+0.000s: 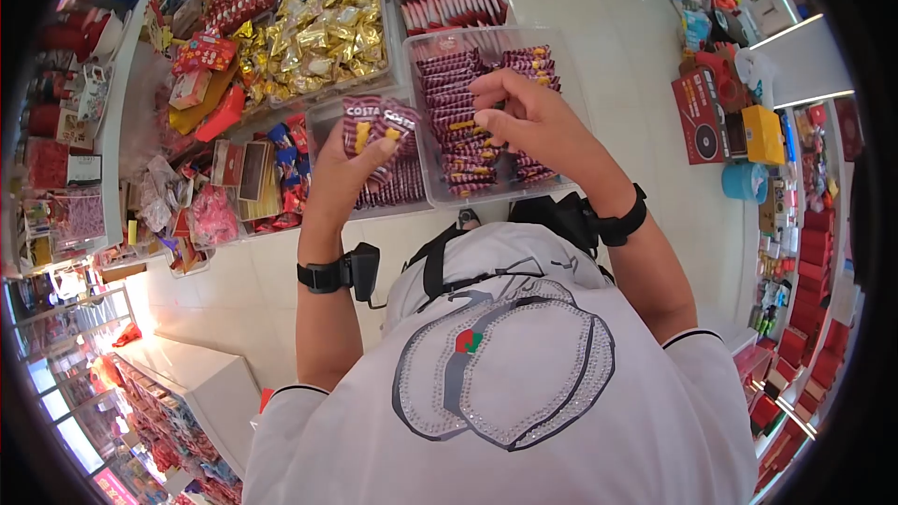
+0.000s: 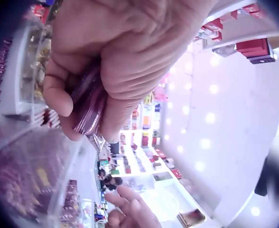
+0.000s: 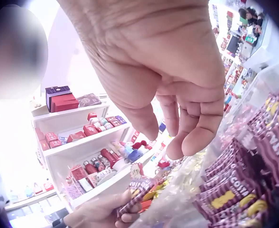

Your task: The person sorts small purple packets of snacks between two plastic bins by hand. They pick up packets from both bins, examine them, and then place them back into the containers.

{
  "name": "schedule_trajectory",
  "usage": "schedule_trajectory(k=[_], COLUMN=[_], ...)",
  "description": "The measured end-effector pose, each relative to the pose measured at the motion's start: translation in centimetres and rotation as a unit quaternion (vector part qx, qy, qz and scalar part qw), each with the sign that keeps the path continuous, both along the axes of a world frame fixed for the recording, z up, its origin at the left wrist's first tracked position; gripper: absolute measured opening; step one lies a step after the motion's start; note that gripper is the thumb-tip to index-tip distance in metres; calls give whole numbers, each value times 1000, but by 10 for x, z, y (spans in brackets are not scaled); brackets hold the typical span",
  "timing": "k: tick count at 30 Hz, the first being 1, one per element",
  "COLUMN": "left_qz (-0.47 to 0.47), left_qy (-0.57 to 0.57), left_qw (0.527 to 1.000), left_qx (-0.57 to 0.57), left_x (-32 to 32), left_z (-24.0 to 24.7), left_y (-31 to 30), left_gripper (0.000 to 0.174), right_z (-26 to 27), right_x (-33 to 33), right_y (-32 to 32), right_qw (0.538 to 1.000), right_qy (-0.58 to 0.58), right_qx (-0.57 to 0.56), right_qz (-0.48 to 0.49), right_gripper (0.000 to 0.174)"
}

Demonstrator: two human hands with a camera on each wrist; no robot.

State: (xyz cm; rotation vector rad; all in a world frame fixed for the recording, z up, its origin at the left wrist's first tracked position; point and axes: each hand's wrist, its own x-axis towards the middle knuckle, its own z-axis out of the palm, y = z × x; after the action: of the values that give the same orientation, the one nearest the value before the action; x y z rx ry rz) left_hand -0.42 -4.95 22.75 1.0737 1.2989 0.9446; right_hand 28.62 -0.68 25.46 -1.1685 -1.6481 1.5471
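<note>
My left hand (image 1: 348,168) grips a few maroon COSTA candy packets (image 1: 379,128), thumb across their front; edge-on, they show between thumb and fingers in the left wrist view (image 2: 91,107). They are over a box of similar upright packets (image 1: 404,184). Above the clear plastic box (image 1: 426,164) of maroon COSTA packets in rows (image 1: 449,93) is my right hand (image 1: 538,117), fingers loosely bent and nothing between them. In the right wrist view its fingertips (image 3: 192,142) hang free, with the rows of packets at the lower right.
A tub of gold-wrapped candies (image 1: 327,33) stands beyond my left hand. Red-wrapped packets (image 1: 454,5) lie in a box behind the COSTA box. Loose red and pink goods (image 1: 215,215) crowd the left side. Stocked shelves (image 1: 804,271) line the right, across a pale tiled floor (image 1: 622,56).
</note>
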Motion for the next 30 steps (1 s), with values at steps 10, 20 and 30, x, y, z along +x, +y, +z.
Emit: schedule_trajectory(k=[10,20,30], left_qz=[-57,166,255], left_qy=[22,91,64], left_qw=[998,981,964], left_qx=[22,49,32], left_x=[68,72,88], left_z=[35,34,18], left_y=[-12,-27,-72], left_gripper=[49,30,31], right_z=[8,-3,-54], right_x=[6,43,20], right_y=[16,49,76], right_qw=[991,989,917], right_qy=[48,30,-134], right_qx=[-30,-29,263], right_qz=[123,141,270], right_gripper=[35,17,10])
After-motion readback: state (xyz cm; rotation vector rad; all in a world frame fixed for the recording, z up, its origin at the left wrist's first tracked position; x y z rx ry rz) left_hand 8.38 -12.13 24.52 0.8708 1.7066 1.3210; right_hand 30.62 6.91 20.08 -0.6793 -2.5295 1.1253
